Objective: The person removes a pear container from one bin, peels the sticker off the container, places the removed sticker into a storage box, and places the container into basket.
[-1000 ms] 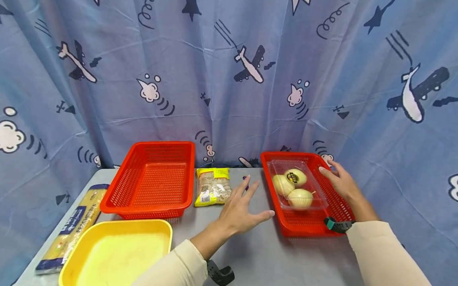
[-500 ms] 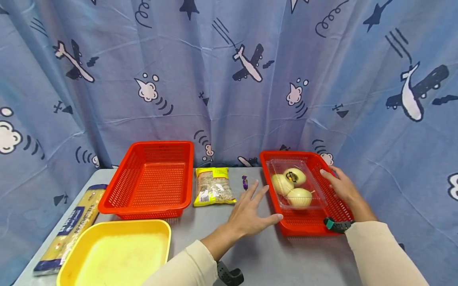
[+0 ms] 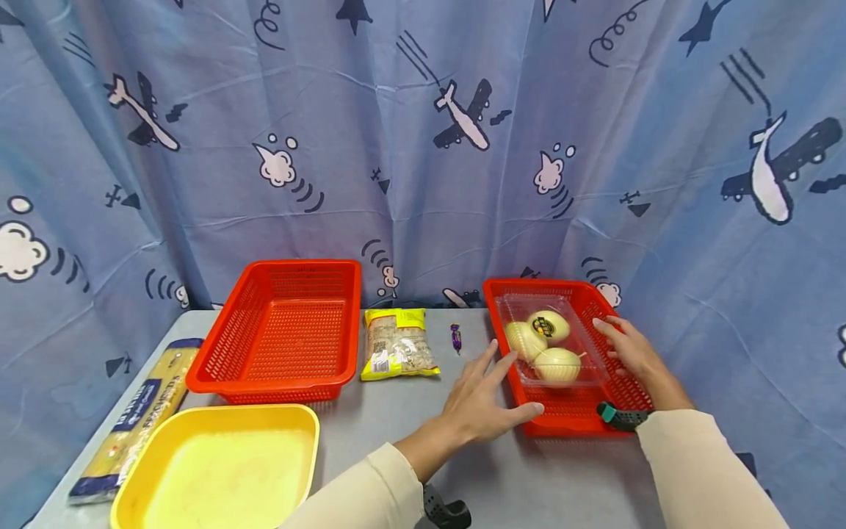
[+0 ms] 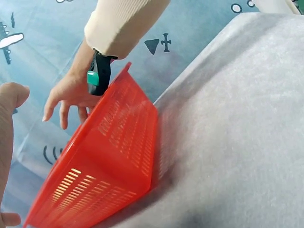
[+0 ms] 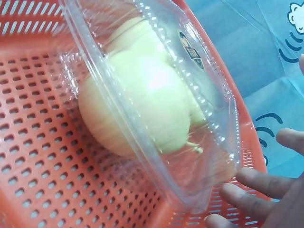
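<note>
A clear plastic box of pale yellow pears lies tilted inside the right-hand red basket. My left hand is spread over this basket's left rim, fingers pointing toward the box and holding nothing. On the other side, my right hand reaches over the basket's right wall with loosely bent fingers. The right wrist view puts those fingertips right at the box's edge, not wrapped round it. In the left wrist view, the basket's outer wall stands between the right hand and the table.
A second red basket stands at the back left, behind a yellow tray. A long noodle packet lies along the left table edge. Between the baskets are a yellow-edged food bag and a small purple-wrapped candy. A curtain hangs behind.
My left hand has moved right, from near the food bag to the basket's left rim, uncovering the purple candy. My right hand has stayed nearly in place.
</note>
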Tool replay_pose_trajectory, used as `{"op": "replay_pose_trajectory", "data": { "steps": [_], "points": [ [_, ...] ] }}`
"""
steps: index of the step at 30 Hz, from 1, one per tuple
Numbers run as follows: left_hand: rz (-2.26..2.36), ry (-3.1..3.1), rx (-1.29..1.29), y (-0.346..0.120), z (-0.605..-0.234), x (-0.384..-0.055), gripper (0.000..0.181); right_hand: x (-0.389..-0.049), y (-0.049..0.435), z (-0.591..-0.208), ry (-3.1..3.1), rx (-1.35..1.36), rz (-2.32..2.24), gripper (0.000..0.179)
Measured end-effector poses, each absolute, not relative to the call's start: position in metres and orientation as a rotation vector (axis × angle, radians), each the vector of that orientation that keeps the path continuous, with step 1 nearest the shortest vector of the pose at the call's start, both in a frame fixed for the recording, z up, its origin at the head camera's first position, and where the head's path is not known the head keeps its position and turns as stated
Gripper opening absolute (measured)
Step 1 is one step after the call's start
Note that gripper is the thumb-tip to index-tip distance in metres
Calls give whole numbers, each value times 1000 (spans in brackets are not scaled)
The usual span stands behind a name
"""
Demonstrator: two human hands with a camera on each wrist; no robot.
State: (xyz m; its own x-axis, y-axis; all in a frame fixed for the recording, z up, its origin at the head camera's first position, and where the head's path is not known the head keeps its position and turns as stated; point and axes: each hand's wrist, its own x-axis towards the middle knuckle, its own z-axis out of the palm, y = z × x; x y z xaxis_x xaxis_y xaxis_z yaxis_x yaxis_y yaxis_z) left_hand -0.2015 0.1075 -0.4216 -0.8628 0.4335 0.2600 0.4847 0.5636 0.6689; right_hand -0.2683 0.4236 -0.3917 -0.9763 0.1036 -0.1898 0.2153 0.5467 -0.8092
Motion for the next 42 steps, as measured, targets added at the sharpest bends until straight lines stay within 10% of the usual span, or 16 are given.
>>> {"op": "replay_pose_trajectory", "data": {
  "steps": [42],
  "points": [
    [-1079, -2869, -757, 150, -449, -203, 77, -274, 429, -411, 2187, 466, -1692, 83]
  ]
}}
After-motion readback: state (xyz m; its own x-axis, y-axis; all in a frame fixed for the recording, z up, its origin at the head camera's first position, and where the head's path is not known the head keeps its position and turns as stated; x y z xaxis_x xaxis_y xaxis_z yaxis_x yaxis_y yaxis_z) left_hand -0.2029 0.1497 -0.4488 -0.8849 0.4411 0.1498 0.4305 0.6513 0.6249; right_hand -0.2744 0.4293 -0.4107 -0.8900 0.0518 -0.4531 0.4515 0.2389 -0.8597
